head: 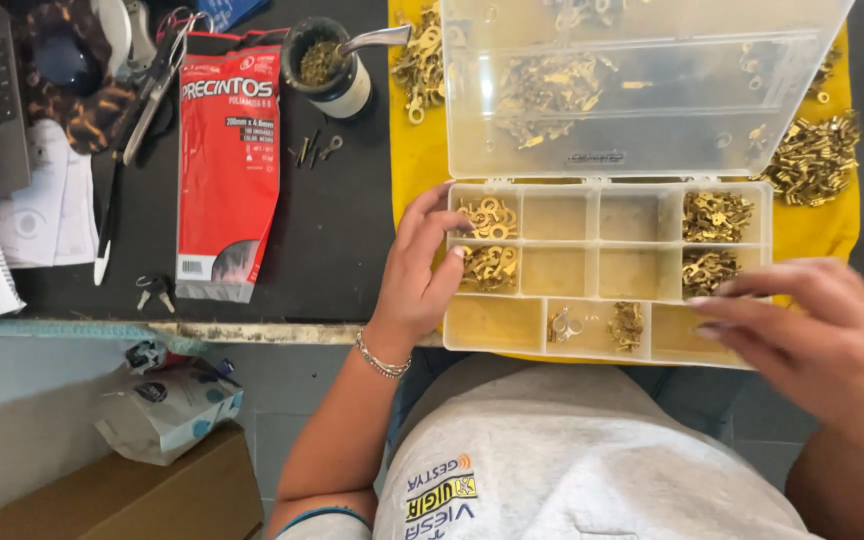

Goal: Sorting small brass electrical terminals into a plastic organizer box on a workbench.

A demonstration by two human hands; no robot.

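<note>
A clear plastic compartment box (592,345) lies open on a yellow cloth (414,170), its lid (632,90) tipped up at the back. Several compartments hold brass ring terminals (487,217). My left hand (420,270) rests on the box's left edge, its fingers curled over the rim beside the terminals in the left compartments. Over the box's front right corner hovers my right hand (802,330), fingers spread and empty, near the terminals (707,270) in the right compartments.
Loose terminal piles (814,155) lie on the cloth behind and right of the box. On the black mat sit a red packet (228,160), a jar (330,65) with a metal scoop, scissors (157,80), keys (155,290) and papers (42,215). A cardboard box (142,495) stands below the table edge.
</note>
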